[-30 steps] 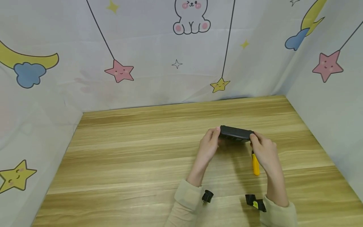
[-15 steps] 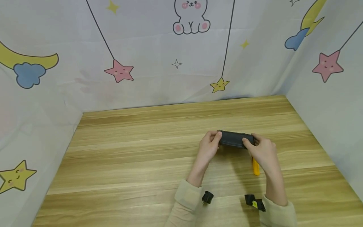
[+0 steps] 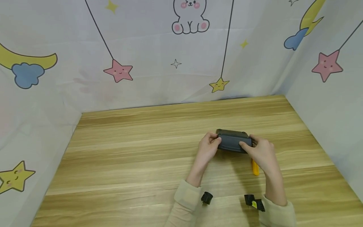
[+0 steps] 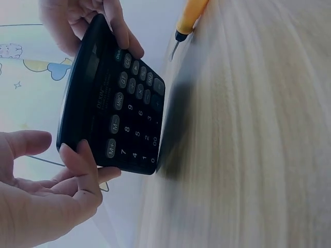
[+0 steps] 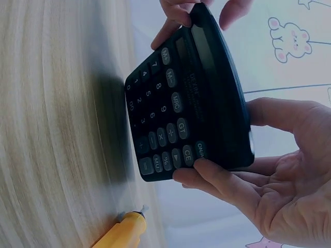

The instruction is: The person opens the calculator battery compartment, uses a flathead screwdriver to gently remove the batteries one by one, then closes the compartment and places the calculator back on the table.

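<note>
Both hands hold a black calculator (image 3: 231, 142) just above the table, tilted so that the head view shows its plain back and one edge. In the left wrist view the keys and display of the calculator (image 4: 118, 111) are visible, facing down toward the tabletop. My left hand (image 3: 208, 147) grips one end between thumb and fingers. The other end is gripped by my right hand (image 3: 263, 151), its thumb on the back. Under the right hand lies a screwdriver with a yellow handle (image 3: 256, 167); its metal tip shows in the left wrist view.
The wood-grained table (image 3: 127, 157) meets a white printed cloth (image 3: 150, 85) at the back and sides. Black straps (image 3: 254, 202) are near the right sleeve, and a small black piece (image 3: 207, 198) is by the left cuff.
The calculator has been tipped so that more of its back faces the head camera, and it has come slightly nearer. Both hands keep their hold; the screwdriver stays put.
</note>
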Action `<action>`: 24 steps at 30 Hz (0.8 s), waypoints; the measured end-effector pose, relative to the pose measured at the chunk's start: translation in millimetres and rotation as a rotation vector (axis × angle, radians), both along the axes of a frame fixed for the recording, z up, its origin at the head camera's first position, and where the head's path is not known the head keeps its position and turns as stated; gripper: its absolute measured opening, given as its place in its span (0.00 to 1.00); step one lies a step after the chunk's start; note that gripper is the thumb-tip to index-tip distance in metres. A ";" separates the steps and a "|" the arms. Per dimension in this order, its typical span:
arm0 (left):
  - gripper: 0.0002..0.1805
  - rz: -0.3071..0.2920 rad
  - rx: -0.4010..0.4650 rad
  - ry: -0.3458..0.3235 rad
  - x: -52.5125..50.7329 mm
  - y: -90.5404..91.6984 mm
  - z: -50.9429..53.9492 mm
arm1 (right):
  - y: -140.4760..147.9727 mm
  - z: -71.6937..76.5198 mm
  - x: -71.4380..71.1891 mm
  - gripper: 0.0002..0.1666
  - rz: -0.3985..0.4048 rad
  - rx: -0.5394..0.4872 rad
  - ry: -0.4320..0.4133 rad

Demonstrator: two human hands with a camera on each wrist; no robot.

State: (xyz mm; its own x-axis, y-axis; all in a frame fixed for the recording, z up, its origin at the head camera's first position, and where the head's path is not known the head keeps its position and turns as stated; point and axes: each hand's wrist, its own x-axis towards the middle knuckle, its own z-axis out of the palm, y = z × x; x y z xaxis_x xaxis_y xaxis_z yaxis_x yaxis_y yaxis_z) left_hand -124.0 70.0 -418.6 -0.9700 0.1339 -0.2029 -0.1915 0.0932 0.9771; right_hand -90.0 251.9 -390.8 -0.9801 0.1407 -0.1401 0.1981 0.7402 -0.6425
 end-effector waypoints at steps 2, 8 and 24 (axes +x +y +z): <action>0.14 0.000 -0.005 0.000 -0.4 0.1 -0.8 | 0.4 -0.9 -0.2 0.45 0.012 0.003 -0.004; 0.13 0.000 -0.015 -0.015 -1.0 1.0 -1.1 | 1.4 -1.7 -0.3 0.45 0.039 0.014 -0.020; 0.14 -0.069 -0.024 -0.042 -3.9 -8.9 3.4 | -6.2 0.0 -2.8 0.42 0.058 0.042 -0.082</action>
